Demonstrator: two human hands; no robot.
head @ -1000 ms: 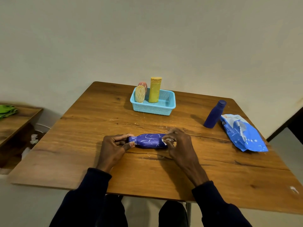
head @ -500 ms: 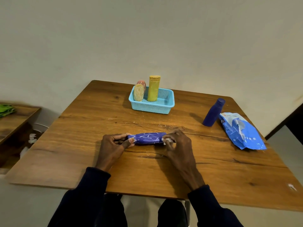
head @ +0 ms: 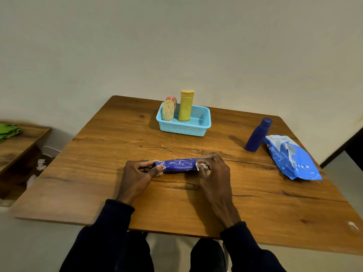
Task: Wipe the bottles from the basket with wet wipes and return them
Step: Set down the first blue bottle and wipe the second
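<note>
A dark blue bottle with white scribbles (head: 179, 165) lies on its side on the wooden table (head: 255, 203). My left hand (head: 138, 176) grips its left end. My right hand (head: 215, 173) pinches a white wet wipe (head: 202, 166) against its right end. The light blue basket (head: 202, 126) at the back holds a tall yellow bottle (head: 185, 106), a short yellow bottle (head: 168, 110) and a pink bottle (head: 172, 100) behind it. A plain dark blue bottle (head: 258, 135) stands at the right.
A blue wet wipe pack (head: 290, 158), torn open, lies at the right beside the standing bottle. A lower wooden shelf (head: 17, 146) with a green cloth (head: 7, 130) is at the left. White crumpled bits lie below that shelf.
The bottle has rolled a little between my hands, showing more white scribbles on top. Both hands keep their hold at the ends.
</note>
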